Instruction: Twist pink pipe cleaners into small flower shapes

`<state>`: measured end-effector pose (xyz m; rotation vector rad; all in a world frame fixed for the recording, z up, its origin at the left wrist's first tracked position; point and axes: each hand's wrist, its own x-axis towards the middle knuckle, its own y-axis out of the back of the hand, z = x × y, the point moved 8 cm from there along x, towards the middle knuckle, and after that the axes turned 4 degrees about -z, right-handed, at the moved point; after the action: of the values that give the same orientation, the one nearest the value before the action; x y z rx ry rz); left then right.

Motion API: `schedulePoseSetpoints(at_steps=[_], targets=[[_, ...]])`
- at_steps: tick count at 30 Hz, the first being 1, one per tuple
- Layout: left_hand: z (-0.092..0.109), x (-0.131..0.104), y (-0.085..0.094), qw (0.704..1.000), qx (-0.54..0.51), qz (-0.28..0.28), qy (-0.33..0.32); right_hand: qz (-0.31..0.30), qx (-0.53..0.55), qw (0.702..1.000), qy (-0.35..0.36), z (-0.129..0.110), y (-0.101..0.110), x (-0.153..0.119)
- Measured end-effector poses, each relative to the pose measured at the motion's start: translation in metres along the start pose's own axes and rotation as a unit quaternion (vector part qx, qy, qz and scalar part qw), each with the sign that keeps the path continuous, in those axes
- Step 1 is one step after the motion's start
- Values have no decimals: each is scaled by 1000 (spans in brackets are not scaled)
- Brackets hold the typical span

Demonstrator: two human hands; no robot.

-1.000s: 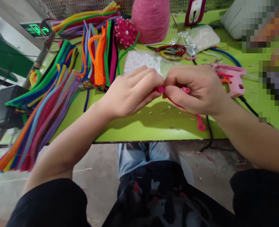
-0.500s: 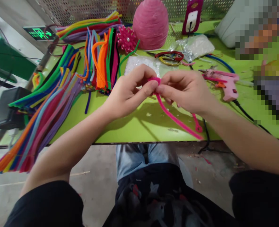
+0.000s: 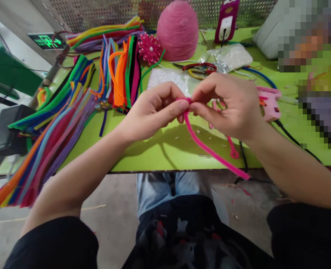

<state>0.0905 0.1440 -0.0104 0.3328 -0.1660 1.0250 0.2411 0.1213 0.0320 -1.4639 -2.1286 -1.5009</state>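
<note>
Near the middle of the head view, a bright pink pipe cleaner (image 3: pixel 210 150) is pinched at its upper end, and its long free tail slants down to the right past the table's front edge. My left hand (image 3: pixel 157 110) is closed on the pinched end with thumb and forefinger. Right beside it, my right hand (image 3: pixel 228 106) pinches the same end, fingertips almost touching the left ones. The fingers partly hide the small bent part between them. Below my right hand, a small pink looped piece (image 3: pixel 232 149) lies on the green table (image 3: pixel 143 158).
Bundles of coloured pipe cleaners (image 3: pixel 53 138) cover the left side. Behind my hands are a pink wrapped dome (image 3: pixel 178 31), a pink flower (image 3: pixel 150 48), plastic bags (image 3: pixel 234 58) and scissors (image 3: pixel 200 70). A pink glue gun (image 3: pixel 270 102) with a black cord lies right.
My right hand has turned and its back has risen a little, covering more of the glue gun. The free tail now reaches lower and further right.
</note>
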Motion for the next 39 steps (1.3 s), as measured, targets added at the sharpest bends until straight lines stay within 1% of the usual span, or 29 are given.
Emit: schedulePoseSetpoints(at_steps=[2,4,6,9,11,13,15,18,20,21,23,25,26,28,29,31,33,35,37,38,39], targets=[[-1,-1,1,1000,12,20,-8,21,-11,1000,-4,-1,1,-2],[0,-3,1,999,30,36,-20,28,-31,999,4,-4,1,-3],[1,-5,0,997,56,51,-32,21,-51,998,0,-5,0,-4],[3,-8,-1,992,82,83,-47,15,-51,998,-17,-5,0,-3],[3,-9,-1,990,82,102,-52,10,-46,999,0,-8,1,-2],[4,-9,-1,989,74,110,-58,3,-56,998,27,-11,1,0],[7,-8,-1,990,61,106,-67,-7,-81,996,48,-12,1,0],[10,-3,0,993,38,80,-81,-1,-117,988,98,-12,2,-1],[12,0,5,993,23,80,-89,4,-134,983,129,-12,3,-3],[12,0,9,992,17,90,-89,8,-143,980,136,-12,4,-4],[9,0,12,994,16,92,-61,14,-168,978,125,-11,4,-6],[4,0,7,997,22,65,-24,31,-191,976,103,-11,5,-7],[4,0,5,998,25,53,-17,39,-194,976,93,-13,5,-8],[6,-2,3,998,39,50,-18,51,-160,983,75,-15,5,-9],[9,-3,5,996,57,61,-25,59,-121,989,63,-15,6,-9],[17,-5,10,989,119,82,-42,72,-2,997,8,-5,8,-6],[24,-7,13,979,185,76,-51,65,135,986,-67,11,6,-3],[26,-7,13,974,215,50,-45,16,239,964,-113,21,-4,1],[26,-6,13,976,215,30,-32,-33,280,951,-126,24,-12,3],[28,-5,13,976,215,31,-27,-37,285,949,-130,25,-14,3],[30,-3,12,975,218,40,-24,-21,286,949,-133,27,-13,2]])
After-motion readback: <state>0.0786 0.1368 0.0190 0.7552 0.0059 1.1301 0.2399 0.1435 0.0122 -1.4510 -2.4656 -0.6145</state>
